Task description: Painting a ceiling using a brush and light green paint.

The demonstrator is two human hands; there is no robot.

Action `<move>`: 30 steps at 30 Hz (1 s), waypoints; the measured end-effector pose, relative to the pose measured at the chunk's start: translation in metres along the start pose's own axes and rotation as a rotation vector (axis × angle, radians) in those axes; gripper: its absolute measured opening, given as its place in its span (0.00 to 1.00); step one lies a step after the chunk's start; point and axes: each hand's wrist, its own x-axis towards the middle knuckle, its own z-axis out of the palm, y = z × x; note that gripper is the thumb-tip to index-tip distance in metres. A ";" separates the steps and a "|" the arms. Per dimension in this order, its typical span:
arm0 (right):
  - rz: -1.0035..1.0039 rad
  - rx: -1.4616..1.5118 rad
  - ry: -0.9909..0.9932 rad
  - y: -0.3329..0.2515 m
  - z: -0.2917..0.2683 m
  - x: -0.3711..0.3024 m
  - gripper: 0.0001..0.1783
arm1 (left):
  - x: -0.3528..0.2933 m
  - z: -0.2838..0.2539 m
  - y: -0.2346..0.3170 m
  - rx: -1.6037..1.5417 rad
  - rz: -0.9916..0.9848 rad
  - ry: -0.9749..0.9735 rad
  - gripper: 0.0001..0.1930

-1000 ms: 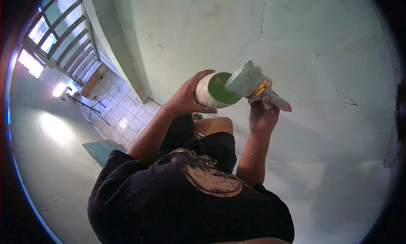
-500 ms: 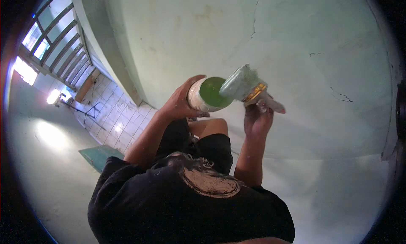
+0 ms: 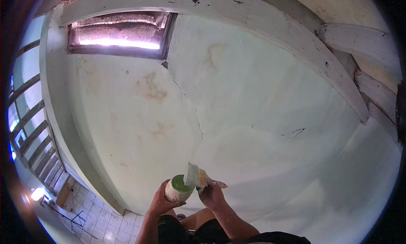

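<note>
My left hand (image 3: 160, 201) is wrapped round a whitish, paint-smeared cup (image 3: 172, 195) with green paint (image 3: 181, 183) inside. A wide paintbrush (image 3: 193, 175), its bristles coated pale, is in my right hand (image 3: 212, 195). The fingers close round its handle, whose end sticks out to the right. The bristles point up and to the left, at the right rim of the cup; whether they touch it I cannot tell. Behind both hands rises a pale green wall (image 3: 253, 159).
Cracks (image 3: 196, 113) and brown stains (image 3: 152, 87) mark the wall. A window (image 3: 118, 34) opens high at the left, under a white beam (image 3: 220, 7). At lower left are a lit lamp (image 3: 38, 194) on a stand, a tiled floor (image 3: 99, 218) and slatted bars (image 3: 34, 136).
The view has tilted up, bringing in the window and ceiling beams. Cup, brush and both hands now appear lower in the picture, with the brush still beside the cup's rim.
</note>
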 end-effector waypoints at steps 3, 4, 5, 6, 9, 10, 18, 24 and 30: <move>-0.035 0.054 0.053 -0.004 0.015 0.022 0.15 | 0.024 -0.011 0.016 0.099 -0.019 -0.014 0.48; -0.073 0.029 -0.006 -0.008 0.019 0.028 0.17 | 0.032 -0.010 0.023 0.089 0.010 -0.009 0.48; -0.111 0.003 -0.066 -0.012 0.022 0.035 0.18 | 0.038 -0.010 0.028 0.080 0.039 -0.004 0.48; -0.117 0.004 -0.037 -0.018 0.025 0.042 0.16 | 0.043 -0.011 0.028 0.066 0.050 -0.005 0.48; -0.234 -0.032 -0.055 -0.042 0.069 0.055 0.15 | 0.054 -0.013 0.037 -0.014 0.057 0.004 0.48; -0.307 -0.036 0.023 -0.051 0.093 0.054 0.15 | 0.058 -0.013 0.045 -0.005 0.056 0.004 0.48; -1.352 -0.824 -0.132 -0.128 0.224 0.105 0.15 | 0.070 -0.011 0.069 -0.195 0.102 -0.067 0.48; -2.374 -1.690 -0.223 -0.172 0.297 0.149 0.17 | 0.060 -0.013 0.062 -0.179 0.104 -0.075 0.49; -2.397 -2.158 -0.174 -0.197 0.323 0.163 0.17 | 0.059 -0.016 0.062 -0.123 0.045 -0.086 0.49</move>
